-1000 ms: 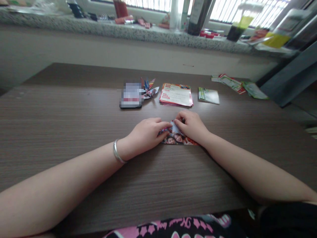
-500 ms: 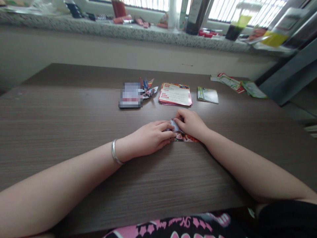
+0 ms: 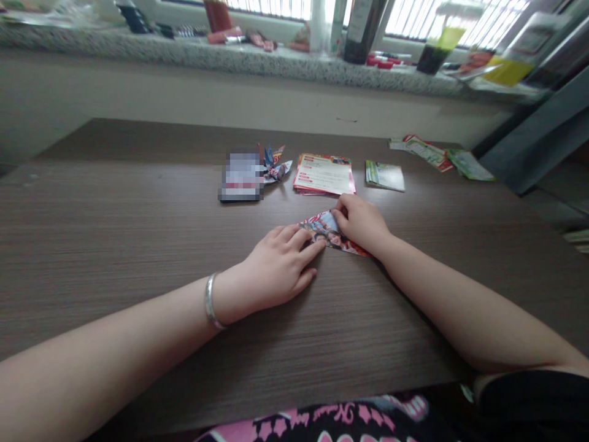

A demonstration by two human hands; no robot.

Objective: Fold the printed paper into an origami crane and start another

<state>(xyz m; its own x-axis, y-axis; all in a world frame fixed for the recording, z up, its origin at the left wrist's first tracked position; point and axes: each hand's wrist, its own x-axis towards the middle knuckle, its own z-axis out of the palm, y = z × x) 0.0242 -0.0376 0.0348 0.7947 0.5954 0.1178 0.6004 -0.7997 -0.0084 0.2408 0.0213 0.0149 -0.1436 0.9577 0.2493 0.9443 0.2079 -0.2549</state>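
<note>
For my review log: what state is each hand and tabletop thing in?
Patterned paper: folded, under both hands.
Left hand: open, fingertips on the paper.
Right hand: fingers curled at the paper.
Paper figure: folded, pointed ends splayed.
White-faced sheets: stacked.
Small green-white papers: stacked.
Red-and-green papers: overlapping.
Pixelated item: unclear.

Left side of the desk (image 3: 115,239) is lying open for a pass; so is the strip between the forearms. Left hand (image 3: 288,267) and right hand (image 3: 359,224), both on the folded paper (image 3: 329,236), are blocking the middle. Right hand is crowding the leaflet stack (image 3: 325,175). Origami crane (image 3: 276,170) and pixelated item (image 3: 242,178) are obstructing back left-of-centre. Small green-and-white stack (image 3: 385,176) is leaving a narrow gap beside the leaflets.
</note>
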